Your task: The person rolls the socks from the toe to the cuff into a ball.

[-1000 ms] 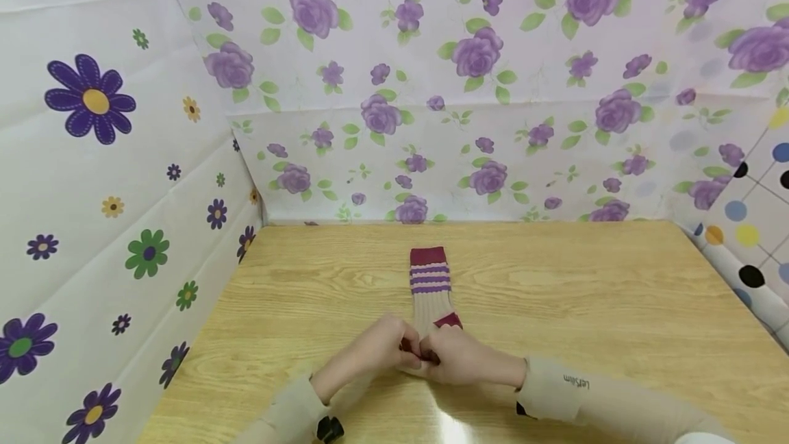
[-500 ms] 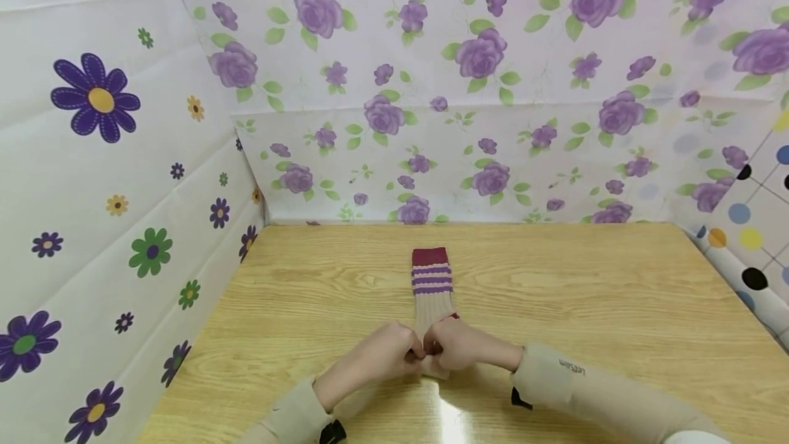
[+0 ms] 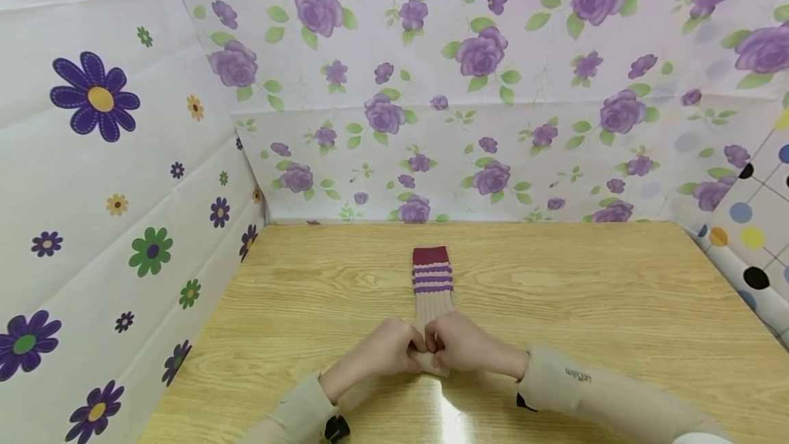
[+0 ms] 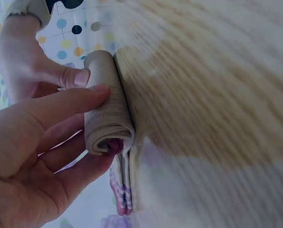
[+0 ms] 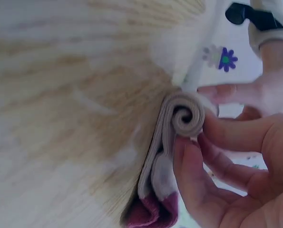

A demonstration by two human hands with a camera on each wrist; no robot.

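Since the earlier frame, the right hand (image 3: 464,344) has shifted slightly forward, and the burgundy patch beside it no longer shows. Relative to the striped cuff (image 3: 432,278), the rolled sock (image 4: 112,111) lies on the near side, on the wooden table (image 3: 567,286). Just beyond the cuff's near edge, thumb and fingers of both hands, the left hand (image 3: 388,348) included, pinch the roll's opposite ends.
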